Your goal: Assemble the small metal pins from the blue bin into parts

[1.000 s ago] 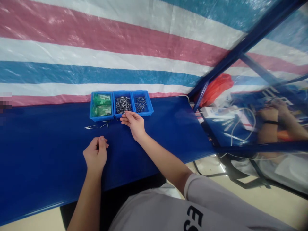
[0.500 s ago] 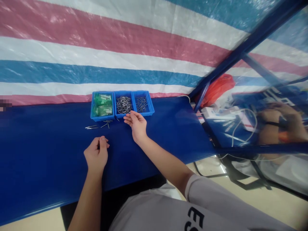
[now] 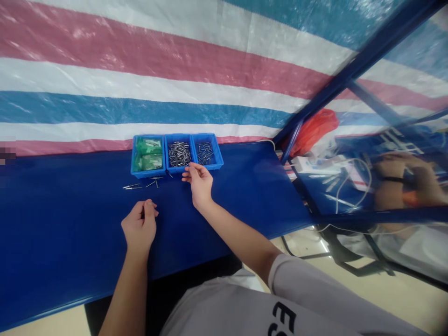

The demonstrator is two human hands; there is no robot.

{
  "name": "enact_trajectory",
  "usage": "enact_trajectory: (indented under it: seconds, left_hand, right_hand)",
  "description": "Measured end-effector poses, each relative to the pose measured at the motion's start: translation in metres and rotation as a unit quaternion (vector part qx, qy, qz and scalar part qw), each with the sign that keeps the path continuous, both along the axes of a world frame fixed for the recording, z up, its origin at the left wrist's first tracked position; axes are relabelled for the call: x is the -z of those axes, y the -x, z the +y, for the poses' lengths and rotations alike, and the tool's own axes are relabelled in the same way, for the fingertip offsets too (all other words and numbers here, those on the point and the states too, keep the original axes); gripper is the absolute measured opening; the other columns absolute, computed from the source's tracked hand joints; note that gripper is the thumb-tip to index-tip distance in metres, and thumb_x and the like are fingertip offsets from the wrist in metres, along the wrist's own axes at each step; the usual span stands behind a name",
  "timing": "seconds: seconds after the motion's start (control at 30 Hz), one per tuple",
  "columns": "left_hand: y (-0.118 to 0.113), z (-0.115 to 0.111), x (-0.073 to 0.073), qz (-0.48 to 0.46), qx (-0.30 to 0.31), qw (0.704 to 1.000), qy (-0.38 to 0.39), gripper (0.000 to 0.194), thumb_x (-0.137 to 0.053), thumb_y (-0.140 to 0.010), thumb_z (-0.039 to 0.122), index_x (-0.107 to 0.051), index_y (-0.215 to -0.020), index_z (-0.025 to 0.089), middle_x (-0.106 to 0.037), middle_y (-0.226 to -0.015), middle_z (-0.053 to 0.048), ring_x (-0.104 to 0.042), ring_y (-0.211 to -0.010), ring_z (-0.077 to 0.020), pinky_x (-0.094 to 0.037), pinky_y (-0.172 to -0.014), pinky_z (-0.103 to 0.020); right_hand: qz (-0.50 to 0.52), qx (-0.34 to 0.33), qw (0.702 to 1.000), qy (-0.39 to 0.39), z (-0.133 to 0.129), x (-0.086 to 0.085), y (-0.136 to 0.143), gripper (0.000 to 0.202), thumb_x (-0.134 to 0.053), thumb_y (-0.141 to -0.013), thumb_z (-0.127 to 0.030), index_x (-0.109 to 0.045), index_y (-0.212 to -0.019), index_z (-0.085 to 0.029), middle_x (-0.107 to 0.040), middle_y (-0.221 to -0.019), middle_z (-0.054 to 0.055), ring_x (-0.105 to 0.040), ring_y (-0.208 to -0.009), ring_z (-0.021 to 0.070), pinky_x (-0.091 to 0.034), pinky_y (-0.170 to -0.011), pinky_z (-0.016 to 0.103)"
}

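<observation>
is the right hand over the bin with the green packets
No, the right hand is at the front edge of the middle bin, while the green packets lie in the left bin.

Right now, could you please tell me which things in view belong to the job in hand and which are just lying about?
Apparently in use:
right hand, at the middle blue bin
left hand, closed
metal pins in that bin
loose pins on the table

Seemingly just lying about, to the right:
red plastic bag
white box
</observation>
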State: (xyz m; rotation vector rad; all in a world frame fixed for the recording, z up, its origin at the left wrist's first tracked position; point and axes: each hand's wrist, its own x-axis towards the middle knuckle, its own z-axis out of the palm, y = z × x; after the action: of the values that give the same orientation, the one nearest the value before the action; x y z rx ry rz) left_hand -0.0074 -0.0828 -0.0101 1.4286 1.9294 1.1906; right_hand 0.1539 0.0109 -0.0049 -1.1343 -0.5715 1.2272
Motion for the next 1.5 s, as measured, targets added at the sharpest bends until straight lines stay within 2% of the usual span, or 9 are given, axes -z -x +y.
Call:
enact_trajectory:
  seconds: [0.07,0.13,0.27,0.37,0.5,0.67,0.9,1.23,1.5]
  left_hand:
    - [0.000,0.000,0.000,0.003,0.000,1.000,0.000,0.032,-0.051,-0.098,0.042,-0.070,-0.083,0.020,-0.068,-0.068,-0.001,-0.067,-0.069,-0.0148,-0.051,-0.070,-0.027]
    - [0.001,0.000,0.000,0.007,0.000,1.000,0.000,0.032,-0.052,-0.097,0.042,-0.070,-0.083,0.020,-0.068,-0.067,-0.001,-0.067,-0.069,-0.0149,-0.051,-0.070,-0.027]
    - [0.001,0.000,0.001,0.017,0.000,1.000,0.002,0.033,-0.051,-0.097,0.043,-0.070,-0.083,0.020,-0.069,-0.067,-0.001,-0.066,-0.065,-0.0143,-0.050,-0.066,-0.026]
    - [0.002,0.000,0.003,0.020,0.001,1.000,0.004,0.032,-0.051,-0.098,0.043,-0.070,-0.084,0.020,-0.069,-0.067,-0.001,-0.066,-0.065,-0.0140,-0.049,-0.065,-0.025]
    - [0.004,0.000,0.007,0.020,0.003,1.000,0.003,0.032,-0.052,-0.098,0.044,-0.070,-0.086,0.020,-0.069,-0.067,0.000,-0.067,-0.066,-0.0142,-0.050,-0.066,-0.025]
    - [0.004,0.000,0.005,0.018,0.006,1.000,0.005,0.032,-0.052,-0.098,0.044,-0.070,-0.084,0.021,-0.069,-0.068,0.000,-0.066,-0.066,-0.0138,-0.049,-0.067,-0.025]
    - [0.004,0.000,0.004,0.020,0.009,1.000,0.008,0.031,-0.052,-0.098,0.043,-0.070,-0.085,0.021,-0.069,-0.068,0.000,-0.067,-0.068,-0.0137,-0.050,-0.069,-0.025]
    - [0.004,0.000,0.007,0.020,0.011,1.000,0.003,0.033,-0.052,-0.098,0.044,-0.070,-0.085,0.020,-0.069,-0.068,0.001,-0.067,-0.068,-0.0130,-0.050,-0.070,-0.024]
    - [0.004,0.000,0.007,0.021,0.013,1.000,0.001,0.033,-0.052,-0.098,0.044,-0.070,-0.085,0.020,-0.068,-0.068,0.001,-0.067,-0.068,-0.0128,-0.050,-0.070,-0.024]
  right_hand:
    - [-0.093,-0.063,0.993,-0.027,-0.003,-0.001,0.001,0.018,-0.063,-0.090,-0.031,-0.068,-0.101,-0.019,-0.074,-0.091,0.004,-0.068,-0.072,0.0129,-0.057,-0.066,0.026]
    - [-0.217,-0.139,0.963,-0.079,-0.008,-0.002,0.002,0.014,-0.062,-0.091,-0.027,-0.071,-0.098,-0.020,-0.075,-0.093,0.004,-0.069,-0.080,0.0145,-0.057,-0.076,0.029]
    - [-0.440,-0.228,0.845,-0.203,-0.017,-0.002,0.006,0.019,-0.059,-0.093,-0.020,-0.075,-0.104,-0.021,-0.075,-0.119,0.007,-0.065,-0.116,0.0206,-0.048,-0.108,0.039]
    - [-0.523,-0.257,0.778,-0.232,-0.019,0.000,0.006,0.026,-0.058,-0.095,-0.021,-0.074,-0.116,-0.021,-0.067,-0.139,0.006,-0.054,-0.134,0.0248,-0.040,-0.118,0.044]
    - [-0.571,-0.287,0.737,-0.218,-0.020,0.003,0.005,0.033,-0.058,-0.097,-0.024,-0.071,-0.127,-0.020,-0.058,-0.150,0.008,-0.044,-0.145,0.0291,-0.036,-0.120,0.049]
    - [-0.580,-0.301,0.726,-0.212,-0.021,0.003,0.005,0.032,-0.058,-0.097,-0.025,-0.072,-0.125,-0.019,-0.059,-0.150,0.009,-0.042,-0.145,0.0300,-0.037,-0.119,0.050]
    - [-0.578,-0.291,0.730,-0.221,-0.018,0.006,0.005,0.028,-0.057,-0.097,-0.023,-0.075,-0.118,-0.015,-0.070,-0.134,0.009,-0.049,-0.139,0.0280,-0.037,-0.120,0.046]
    - [-0.590,-0.305,0.717,-0.213,-0.017,0.000,0.003,0.026,-0.059,-0.097,-0.021,-0.075,-0.117,-0.018,-0.069,-0.136,0.009,-0.051,-0.138,0.0268,-0.040,-0.116,0.047]
    - [-0.588,-0.303,0.720,-0.210,-0.016,-0.001,0.003,0.024,-0.060,-0.096,-0.020,-0.075,-0.115,-0.019,-0.070,-0.134,0.008,-0.053,-0.135,0.0270,-0.041,-0.114,0.047]
